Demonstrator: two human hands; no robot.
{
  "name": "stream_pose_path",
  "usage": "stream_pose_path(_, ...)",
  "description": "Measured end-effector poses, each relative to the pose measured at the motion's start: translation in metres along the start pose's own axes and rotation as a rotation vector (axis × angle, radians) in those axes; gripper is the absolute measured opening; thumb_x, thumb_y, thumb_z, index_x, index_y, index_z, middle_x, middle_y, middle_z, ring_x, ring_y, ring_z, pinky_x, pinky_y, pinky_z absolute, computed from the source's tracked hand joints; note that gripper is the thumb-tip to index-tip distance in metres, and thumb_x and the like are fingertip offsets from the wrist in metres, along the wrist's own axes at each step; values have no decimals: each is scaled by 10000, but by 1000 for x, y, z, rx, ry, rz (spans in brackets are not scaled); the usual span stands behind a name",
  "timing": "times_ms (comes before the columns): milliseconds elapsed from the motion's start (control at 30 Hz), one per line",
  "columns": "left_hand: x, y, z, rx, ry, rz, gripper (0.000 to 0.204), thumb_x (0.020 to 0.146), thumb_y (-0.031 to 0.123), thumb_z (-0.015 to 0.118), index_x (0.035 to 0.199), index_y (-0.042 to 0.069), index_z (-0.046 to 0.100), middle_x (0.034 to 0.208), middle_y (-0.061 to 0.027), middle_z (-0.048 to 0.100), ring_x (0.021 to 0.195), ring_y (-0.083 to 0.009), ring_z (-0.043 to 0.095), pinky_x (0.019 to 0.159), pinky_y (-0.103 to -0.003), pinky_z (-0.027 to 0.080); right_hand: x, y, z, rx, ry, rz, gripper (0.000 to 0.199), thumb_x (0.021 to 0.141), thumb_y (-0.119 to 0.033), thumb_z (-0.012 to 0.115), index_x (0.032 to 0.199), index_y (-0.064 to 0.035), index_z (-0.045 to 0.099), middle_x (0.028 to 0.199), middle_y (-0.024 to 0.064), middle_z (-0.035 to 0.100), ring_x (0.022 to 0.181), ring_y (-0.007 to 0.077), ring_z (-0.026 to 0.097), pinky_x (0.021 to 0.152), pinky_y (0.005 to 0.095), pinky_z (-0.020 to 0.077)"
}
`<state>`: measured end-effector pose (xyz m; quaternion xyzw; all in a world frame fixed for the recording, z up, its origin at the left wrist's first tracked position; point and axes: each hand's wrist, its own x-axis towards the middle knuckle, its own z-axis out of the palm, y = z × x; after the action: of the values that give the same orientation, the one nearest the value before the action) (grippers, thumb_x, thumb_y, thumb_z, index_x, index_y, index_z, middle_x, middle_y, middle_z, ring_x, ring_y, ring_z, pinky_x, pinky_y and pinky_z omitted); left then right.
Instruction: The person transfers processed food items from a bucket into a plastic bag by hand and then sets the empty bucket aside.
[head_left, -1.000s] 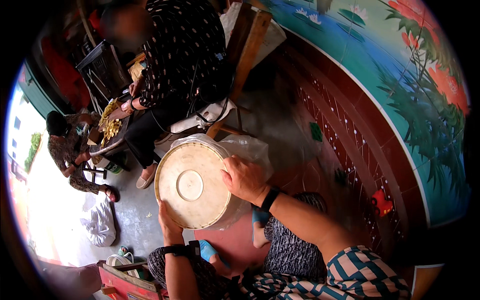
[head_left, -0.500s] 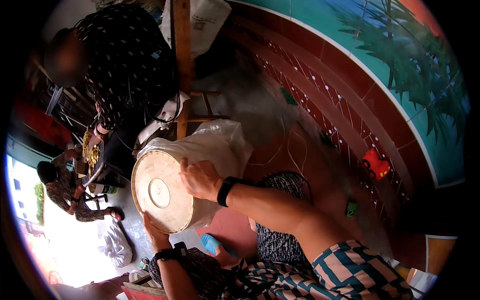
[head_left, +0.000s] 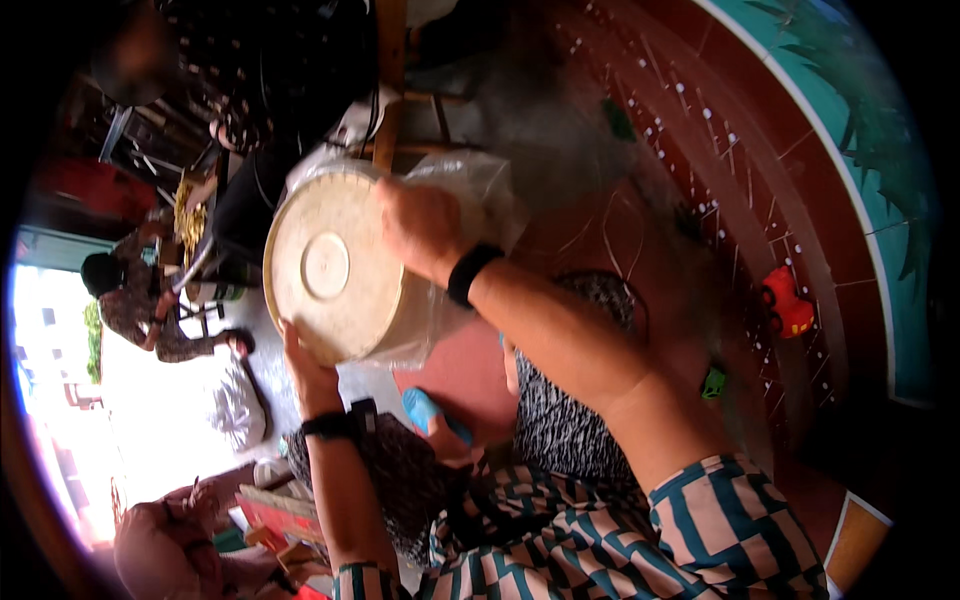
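A round cream bucket (head_left: 335, 315) lies tipped in front of me, its flat base with a raised ring facing me. A clear plastic bag (head_left: 495, 195) wraps its side and bunches out to the right. My left hand (head_left: 310, 365) holds the lower rim, thumb on the base and the other fingers hidden. At the upper right rim my right hand (head_left: 425, 225) is closed, slightly blurred, at the edge of the bag. What its fingertips pinch is partly hidden; it looks like the plastic film.
A person in dark patterned clothes (head_left: 270, 60) works at the upper left, another person (head_left: 130, 300) sits farther left. A wooden post (head_left: 390, 80) stands behind the bucket. On the right are a tiled step with a red toy (head_left: 788, 302) and a green toy (head_left: 713, 381). A white sack (head_left: 235, 405) lies left.
Bucket and both hands sit higher in the picture, as the view has also shifted. My right hand has gone from an extended-finger pinch to a tighter fist at the rim.
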<state>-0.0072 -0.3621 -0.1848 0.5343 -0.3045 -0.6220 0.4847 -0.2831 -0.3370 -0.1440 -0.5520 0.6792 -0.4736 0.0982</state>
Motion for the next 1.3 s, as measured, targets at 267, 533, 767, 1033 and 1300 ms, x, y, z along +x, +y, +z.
stream_pose_path(267, 24, 1, -24, 173, 169, 79, 505, 965, 402, 508, 1268, -1, 510, 1172, -91, 594, 1041, -198, 579, 898, -331, 471, -23, -17, -8, -139, -217, -20, 302, 866, -279, 589, 890, 21, 576, 781, 219, 663, 713, 376, 660, 680, 474, 520)
stream_pose_path(533, 35, -8, -39, 264, 158, 198, 392, 949, 362, 546, 1140, 21, 580, 943, -37, 606, 828, -133, 570, 733, -285, 478, -18, -10, 1, 56, -403, 198, 463, 866, -384, 590, 1036, 46, 620, 1010, 258, 660, 966, 340, 649, 845, 393, 500)
stream_pose_path(767, 25, 6, -14, -191, -112, 105, 492, 975, 343, 479, 1342, 18, 434, 1263, -121, 552, 1113, -238, 576, 960, -371, 470, 0, 20, 44, 673, -356, -7, 516, 881, -306, 662, 1276, -4, 524, 1198, 99, 605, 1110, 171, 544, 962, 326, 428)
stream_pose_path(1033, -5, 35, 10, -143, -129, 199, 531, 987, 377, 450, 1365, 8, 412, 1318, -136, 526, 1176, -251, 542, 1013, -399, 436, 8, -27, 2, 676, -237, -102, 515, 919, -223, 593, 1359, -7, 433, 1220, 137, 581, 1134, 211, 535, 979, 332, 418)
stream_pose_path(1300, -33, 90, 21, -30, -170, 625, 766, 992, 575, 195, 1420, -50, 303, 1433, -195, 399, 1324, -289, 391, 1116, -419, 283, 16, -73, -39, 702, -248, -210, 648, 959, -405, 540, 1419, 1, 331, 1320, 132, 485, 1187, 210, 468, 977, 322, 406)
